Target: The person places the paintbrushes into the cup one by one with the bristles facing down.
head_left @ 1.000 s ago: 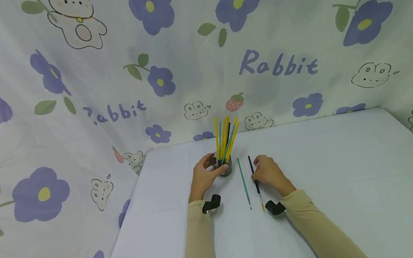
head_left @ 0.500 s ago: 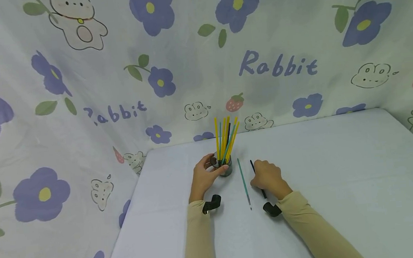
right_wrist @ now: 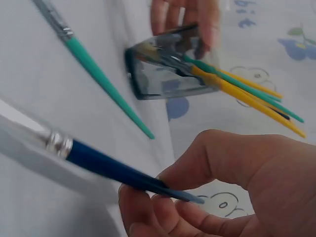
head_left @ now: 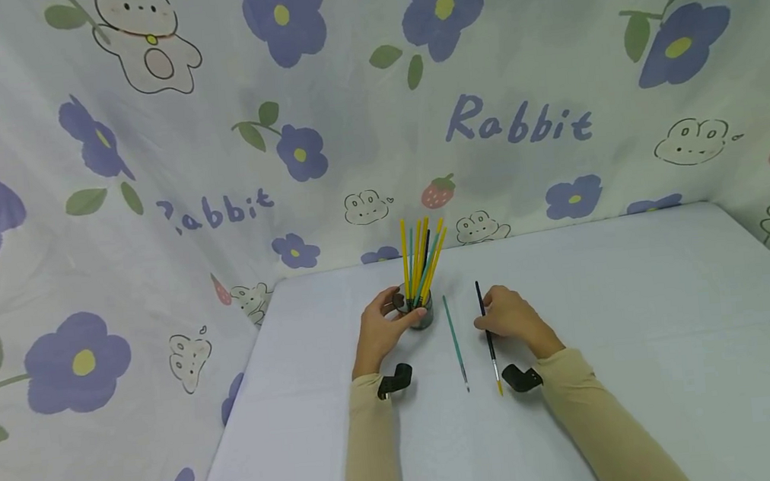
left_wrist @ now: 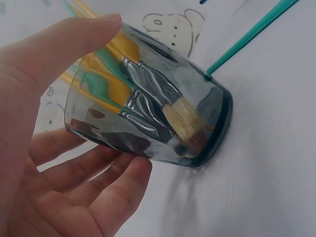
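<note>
My left hand (head_left: 381, 332) holds a smoky clear glass (left_wrist: 202, 94) by its side and rim, thumb on one side and fingers on the other. Yellow, teal and dark paintbrushes (head_left: 421, 260) stand in it, handles up and bristles down at the base. Between thumb and fingers, my right hand (head_left: 511, 315) pinches a dark-handled paintbrush (right_wrist: 103, 165) with yellow bristles pointing toward me. Its shadow shows on the cloth in the right wrist view. Left of it lies a teal paintbrush (head_left: 453, 334), untouched, between the glass and my right hand.
Everything is on a table with a white cloth (head_left: 619, 403). A curtain (head_left: 512, 46) printed with flowers and rabbits hangs behind and at the left. A black wrist camera (head_left: 522, 377) sits at my right cuff.
My right hand dipped toward me along the dark paintbrush, then shifted right and away with it pinched, so the brush is farther from the teal one. My left hand and glass stay put.
</note>
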{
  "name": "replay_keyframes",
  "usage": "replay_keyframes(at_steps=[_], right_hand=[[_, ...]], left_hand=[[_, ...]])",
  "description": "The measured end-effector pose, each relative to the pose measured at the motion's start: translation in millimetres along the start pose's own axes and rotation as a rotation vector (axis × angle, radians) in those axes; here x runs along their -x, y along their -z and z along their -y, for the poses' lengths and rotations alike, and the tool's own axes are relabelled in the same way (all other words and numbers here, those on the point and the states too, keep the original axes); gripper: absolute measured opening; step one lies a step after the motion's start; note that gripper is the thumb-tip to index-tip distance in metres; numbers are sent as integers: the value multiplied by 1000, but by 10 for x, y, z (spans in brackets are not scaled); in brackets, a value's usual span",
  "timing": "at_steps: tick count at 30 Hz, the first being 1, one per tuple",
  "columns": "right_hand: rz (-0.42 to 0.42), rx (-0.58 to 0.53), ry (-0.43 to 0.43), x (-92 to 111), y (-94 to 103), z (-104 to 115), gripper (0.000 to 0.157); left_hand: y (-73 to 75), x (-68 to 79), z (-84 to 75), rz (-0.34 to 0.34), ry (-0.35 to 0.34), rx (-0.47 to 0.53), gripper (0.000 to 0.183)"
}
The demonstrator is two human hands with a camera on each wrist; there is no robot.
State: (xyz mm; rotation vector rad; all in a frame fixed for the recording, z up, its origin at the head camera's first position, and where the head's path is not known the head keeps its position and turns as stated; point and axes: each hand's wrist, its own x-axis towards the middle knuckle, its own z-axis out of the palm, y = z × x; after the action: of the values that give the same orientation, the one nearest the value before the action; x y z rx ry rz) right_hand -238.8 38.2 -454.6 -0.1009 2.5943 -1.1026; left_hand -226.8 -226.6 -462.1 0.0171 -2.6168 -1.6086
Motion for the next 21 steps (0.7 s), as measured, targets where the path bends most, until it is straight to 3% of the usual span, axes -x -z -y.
replay_keyframes(at_steps=[8,21], right_hand=[[-15,-288,29,-18,155,-28,48],[-168,-600,69,31,298,16,50]], left_hand=[[22,22,2,-5,12,-9,85],[0,2,16,0,-4,12,84]])
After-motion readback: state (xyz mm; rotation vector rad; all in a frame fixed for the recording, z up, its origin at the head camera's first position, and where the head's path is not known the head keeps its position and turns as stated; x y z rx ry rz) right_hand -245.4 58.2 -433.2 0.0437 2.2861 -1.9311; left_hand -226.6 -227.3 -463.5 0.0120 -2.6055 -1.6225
